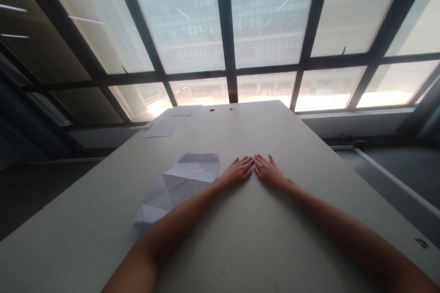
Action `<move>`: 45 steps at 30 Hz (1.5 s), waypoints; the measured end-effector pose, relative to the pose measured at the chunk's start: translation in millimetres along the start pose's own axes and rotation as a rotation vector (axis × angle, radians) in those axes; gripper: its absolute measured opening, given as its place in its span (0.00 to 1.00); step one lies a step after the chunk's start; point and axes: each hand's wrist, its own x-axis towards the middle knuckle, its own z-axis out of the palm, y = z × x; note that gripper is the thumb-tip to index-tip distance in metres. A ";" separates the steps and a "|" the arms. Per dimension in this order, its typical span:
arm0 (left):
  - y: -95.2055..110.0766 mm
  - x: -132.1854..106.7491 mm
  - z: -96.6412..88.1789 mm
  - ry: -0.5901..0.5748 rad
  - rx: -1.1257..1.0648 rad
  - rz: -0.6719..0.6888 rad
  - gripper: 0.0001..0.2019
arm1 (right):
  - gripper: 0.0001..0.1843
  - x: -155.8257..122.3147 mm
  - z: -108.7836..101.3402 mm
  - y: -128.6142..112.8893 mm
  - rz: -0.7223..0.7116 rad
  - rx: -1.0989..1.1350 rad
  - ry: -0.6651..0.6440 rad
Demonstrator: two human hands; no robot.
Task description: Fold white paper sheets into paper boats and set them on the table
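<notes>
My left hand (237, 172) lies flat with its fingers stretched out and slightly apart. Beside it, my right hand (269, 172) is also flat, its fingertips meeting those of the left. Both press on a small piece of white paper (254, 176), mostly hidden beneath them; whether it is folded I cannot tell. Left of my left hand, partly behind the forearm, rests a larger creased sheet of paper (187, 176) with many fold lines.
The long white table (261, 128) reaches toward the windows (192, 13). Flat paper sheets (160, 127) lie at its far left edge. Two small dark spots or holes show near the far end. A dark clip-like mark (421, 243) is at the right edge.
</notes>
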 end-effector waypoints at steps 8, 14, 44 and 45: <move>0.2 -1.3 -0.6 -0.009 0.021 -0.031 0.29 | 0.34 -1.4 0.9 -1.5 0.124 -0.040 -0.012; -0.4 -1.5 -0.7 -0.006 0.011 -0.028 0.28 | 0.35 -2.0 0.7 -3.8 0.188 -0.031 -0.004; 2.5 -2.2 0.2 0.018 0.025 -0.043 0.30 | 0.34 -0.8 -0.9 1.0 0.019 0.024 -0.025; 3.2 -2.5 -0.5 0.015 0.031 -0.056 0.31 | 0.34 -0.7 -0.6 1.2 0.016 0.018 -0.025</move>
